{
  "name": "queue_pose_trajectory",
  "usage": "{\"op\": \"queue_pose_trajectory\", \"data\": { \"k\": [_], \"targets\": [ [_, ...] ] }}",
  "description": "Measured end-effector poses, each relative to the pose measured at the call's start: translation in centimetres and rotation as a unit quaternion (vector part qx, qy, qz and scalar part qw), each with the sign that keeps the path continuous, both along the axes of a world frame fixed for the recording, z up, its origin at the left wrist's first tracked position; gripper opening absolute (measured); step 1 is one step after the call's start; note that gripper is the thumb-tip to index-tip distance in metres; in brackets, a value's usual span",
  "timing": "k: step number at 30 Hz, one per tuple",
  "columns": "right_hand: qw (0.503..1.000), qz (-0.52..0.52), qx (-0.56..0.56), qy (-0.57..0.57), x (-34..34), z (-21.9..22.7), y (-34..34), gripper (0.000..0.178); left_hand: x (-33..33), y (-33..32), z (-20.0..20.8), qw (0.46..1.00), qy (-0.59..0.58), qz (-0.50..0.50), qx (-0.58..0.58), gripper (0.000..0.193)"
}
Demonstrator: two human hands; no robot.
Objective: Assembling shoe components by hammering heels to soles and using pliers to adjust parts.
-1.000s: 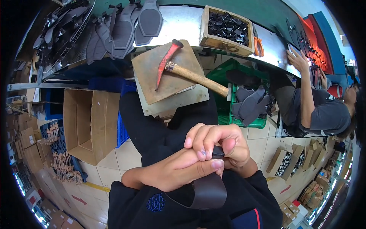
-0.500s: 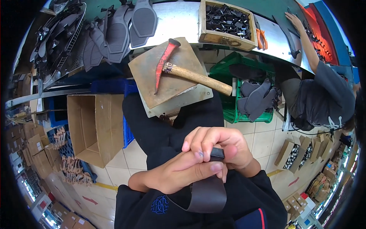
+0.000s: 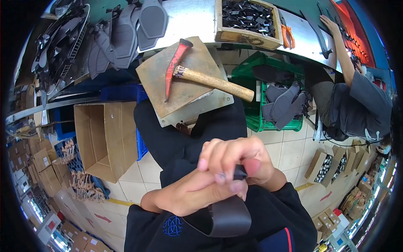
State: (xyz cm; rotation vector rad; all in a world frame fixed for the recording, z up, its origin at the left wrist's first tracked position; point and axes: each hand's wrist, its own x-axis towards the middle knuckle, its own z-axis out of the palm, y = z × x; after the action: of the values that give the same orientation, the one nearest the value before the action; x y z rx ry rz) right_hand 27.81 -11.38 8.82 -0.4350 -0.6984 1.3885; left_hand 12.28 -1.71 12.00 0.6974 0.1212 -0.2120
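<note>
Low over my lap, my left hand [image 3: 180,193] is closed around a dark sandal. Its wide, smooth brown-black band [image 3: 231,216] hangs out below my fingers. My right hand [image 3: 239,157] curls over the same spot, its thumb and fingers closed on a small black heel piece [image 3: 239,171] at the sandal's upper end. The fingers are slightly blurred and hide most of the sandal. In front of my knees a hammer with a red head and wooden handle [image 3: 214,83] lies on a square brown board [image 3: 157,80], touched by neither hand.
Ahead stands a workbench with dark soles [image 3: 153,19], a wooden box of small black pieces [image 3: 250,38] and orange-handled pliers [image 3: 288,35]. A green crate of soles [image 3: 275,124] is at right, near a co-worker [image 3: 359,101]. An open cardboard box [image 3: 121,138] sits at left.
My right fingers have shifted slightly over the black heel piece, which is now more covered and tilted. The view has moved a little; the hammer and board stay put.
</note>
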Motion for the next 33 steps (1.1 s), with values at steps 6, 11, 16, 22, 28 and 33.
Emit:
{"op": "queue_pose_trajectory", "data": {
  "k": [6, 11, 16, 22, 28, 33],
  "targets": [
    [0.998, -0.022, 0.021, -0.061, 0.1, -0.7, 0.4, 0.063, 0.6, -0.1, 0.5, 0.999, 0.014, 0.015, 0.046, 0.032],
    [0.999, -0.040, -0.014, -0.006, -0.6, -0.7, 0.6, 0.063, 0.9, 0.3, 1.1, 0.998, 0.035, 0.000, 0.060, 0.034],
    [1.000, -0.025, -0.007, -0.012, -0.2, -0.7, 0.6, 0.067, 1.0, -0.2, 1.0, 0.997, 0.039, 0.059, 0.022, 0.033],
    [0.994, -0.019, -0.107, -0.007, 0.1, -1.2, 0.7, 0.057, 1.3, -0.1, 1.1, 0.994, 0.048, 0.084, -0.052, 0.029],
    [0.944, -0.141, -0.170, -0.247, 3.0, -0.9, -0.4, 0.039, 0.8, 0.2, 0.8, 0.993, 0.062, 0.096, 0.010, 0.025],
    [0.900, -0.193, -0.092, -0.380, 5.4, 0.1, -0.7, 0.023, 0.9, -0.1, 0.8, 0.987, 0.102, 0.098, 0.072, 0.028]
  ]
}}
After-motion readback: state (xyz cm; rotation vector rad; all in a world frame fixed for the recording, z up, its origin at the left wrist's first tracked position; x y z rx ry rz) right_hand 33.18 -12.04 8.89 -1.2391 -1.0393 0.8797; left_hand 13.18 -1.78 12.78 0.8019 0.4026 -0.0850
